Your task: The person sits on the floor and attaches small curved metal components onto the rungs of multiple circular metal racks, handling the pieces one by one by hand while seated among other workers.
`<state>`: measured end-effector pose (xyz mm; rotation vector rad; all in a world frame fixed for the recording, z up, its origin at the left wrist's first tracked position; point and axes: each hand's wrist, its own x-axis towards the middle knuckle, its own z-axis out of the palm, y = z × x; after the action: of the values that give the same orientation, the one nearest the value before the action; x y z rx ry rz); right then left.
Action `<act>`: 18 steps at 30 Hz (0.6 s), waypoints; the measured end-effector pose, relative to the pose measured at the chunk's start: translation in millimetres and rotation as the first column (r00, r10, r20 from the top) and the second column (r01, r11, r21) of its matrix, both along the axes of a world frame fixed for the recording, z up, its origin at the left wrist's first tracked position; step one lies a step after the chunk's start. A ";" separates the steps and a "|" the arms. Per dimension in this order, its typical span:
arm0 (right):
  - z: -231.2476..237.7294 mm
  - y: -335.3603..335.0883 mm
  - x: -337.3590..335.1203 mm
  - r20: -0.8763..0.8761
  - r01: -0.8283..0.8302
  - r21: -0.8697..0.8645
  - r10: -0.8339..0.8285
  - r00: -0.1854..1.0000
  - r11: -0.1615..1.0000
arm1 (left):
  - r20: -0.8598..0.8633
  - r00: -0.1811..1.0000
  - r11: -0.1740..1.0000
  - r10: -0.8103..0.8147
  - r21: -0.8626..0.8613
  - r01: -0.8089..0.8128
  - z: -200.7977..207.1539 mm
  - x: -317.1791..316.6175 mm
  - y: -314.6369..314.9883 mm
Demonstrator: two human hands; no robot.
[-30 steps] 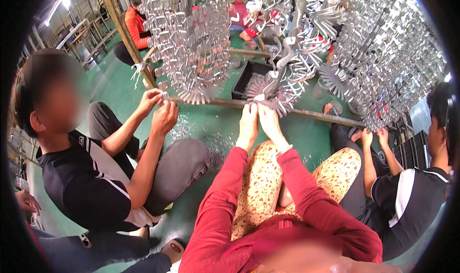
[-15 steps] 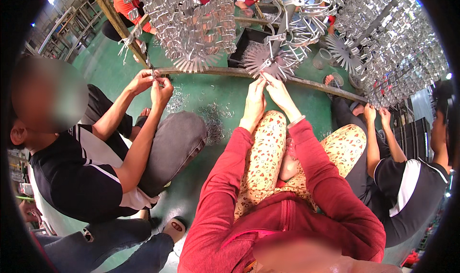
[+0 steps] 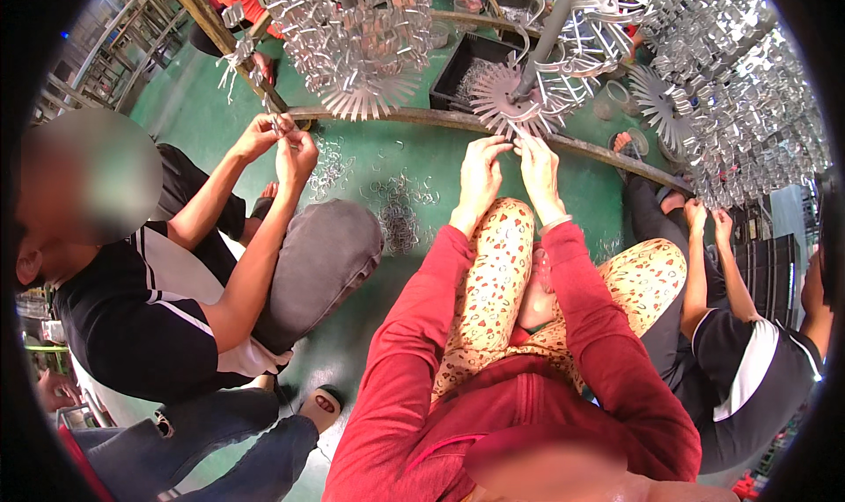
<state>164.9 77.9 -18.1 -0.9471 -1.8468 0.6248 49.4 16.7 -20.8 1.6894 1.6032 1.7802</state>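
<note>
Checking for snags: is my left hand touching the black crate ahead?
Apart: the head view shows the wooden rail and green floor between your left hand and black crate.

1. Whatever lies between the fingertips of the bare left hand (image 3: 480,174) and bare right hand (image 3: 540,171) is too small to tell.
2. The spiky grey metal disc (image 3: 495,90) hides part of the black rectangular plastic crate (image 3: 450,69).
3. The top edge cuts off the straight grey metal pole (image 3: 560,28).
4. The far-left co-worker's head (image 3: 95,172) is blurred.
</note>
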 end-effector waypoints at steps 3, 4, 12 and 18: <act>7.2 3.8 10.8 0.152 0.037 0.133 -0.058 0.987 0.990 | -0.041 0.998 0.999 0.049 -0.023 -0.050 4.2 -17.8 -13.6; 11.4 4.2 11.9 0.200 0.043 0.180 -0.079 0.977 0.983 | -0.063 0.996 0.997 0.070 -0.022 -0.072 3.2 -25.9 -17.7; -1.8 16.0 10.8 0.117 0.073 0.137 -0.089 0.989 0.988 | 0.023 0.998 0.939 -0.059 -0.339 0.064 -10.3 -50.9 -18.7; -7.4 13.5 25.4 0.055 0.111 0.080 -0.115 0.992 0.991 | -0.116 0.975 0.678 -0.188 -0.734 0.043 -77.9 -43.6 -46.6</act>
<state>190.3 91.4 -25.5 -1.0209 -1.8418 0.4572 5.8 -30.0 -98.6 1.5050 1.8692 0.7282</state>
